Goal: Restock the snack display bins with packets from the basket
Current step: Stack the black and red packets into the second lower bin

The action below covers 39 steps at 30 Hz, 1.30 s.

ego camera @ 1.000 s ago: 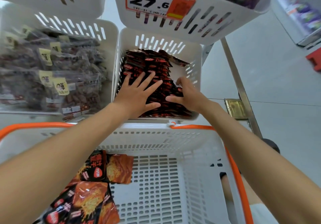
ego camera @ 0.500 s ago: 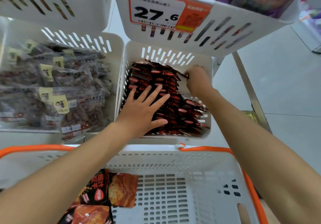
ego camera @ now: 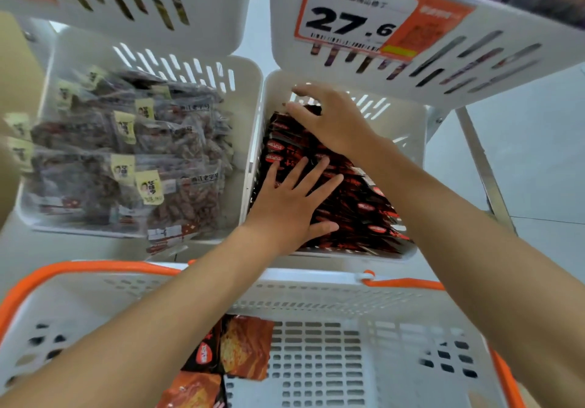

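Observation:
A white display bin in the middle of the rack holds a row of several black-and-red snack packets. My left hand lies flat on the near packets with its fingers spread. My right hand reaches over the far end of the row, fingers bent down onto the back packets near the bin's rear wall. Below, the white basket with orange handles holds a few orange-and-black packets at its lower left.
To the left stands a bin of clear bags with brown snacks. Two upper bins overhang, the right one bearing a 27.6 price tag. A metal rack leg runs down at the right, beside grey floor.
My right hand has moved from the bin's right side to the far left end of the packet row. My left hand stays flat on the packets. The view has come closer.

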Each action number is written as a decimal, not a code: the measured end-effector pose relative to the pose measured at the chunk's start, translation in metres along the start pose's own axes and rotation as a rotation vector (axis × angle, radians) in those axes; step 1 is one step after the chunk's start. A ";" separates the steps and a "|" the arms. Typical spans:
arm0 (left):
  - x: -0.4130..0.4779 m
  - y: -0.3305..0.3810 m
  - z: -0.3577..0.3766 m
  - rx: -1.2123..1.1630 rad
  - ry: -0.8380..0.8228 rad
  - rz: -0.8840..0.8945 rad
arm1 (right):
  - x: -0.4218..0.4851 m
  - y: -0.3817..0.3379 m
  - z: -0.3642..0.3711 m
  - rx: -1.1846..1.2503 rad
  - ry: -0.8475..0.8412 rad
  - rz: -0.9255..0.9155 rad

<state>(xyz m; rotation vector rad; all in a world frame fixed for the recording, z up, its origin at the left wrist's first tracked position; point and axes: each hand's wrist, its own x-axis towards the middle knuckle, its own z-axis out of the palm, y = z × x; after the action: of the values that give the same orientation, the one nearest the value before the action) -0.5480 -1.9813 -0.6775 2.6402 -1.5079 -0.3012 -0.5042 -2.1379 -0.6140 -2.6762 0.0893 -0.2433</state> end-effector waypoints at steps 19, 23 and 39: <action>-0.003 -0.003 -0.004 -0.003 -0.037 -0.011 | -0.034 0.029 0.005 0.105 -0.013 0.122; -0.027 -0.002 -0.020 -0.193 -0.063 -0.048 | -0.090 0.012 -0.011 0.044 0.049 0.152; -0.277 -0.012 0.012 -0.416 0.286 -0.408 | -0.293 -0.134 0.113 0.451 -0.607 0.430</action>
<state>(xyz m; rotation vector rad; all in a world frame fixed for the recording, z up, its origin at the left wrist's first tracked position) -0.6774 -1.7369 -0.6564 2.4884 -0.7235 -0.2196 -0.7678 -1.9391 -0.7006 -2.1070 0.3627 0.6078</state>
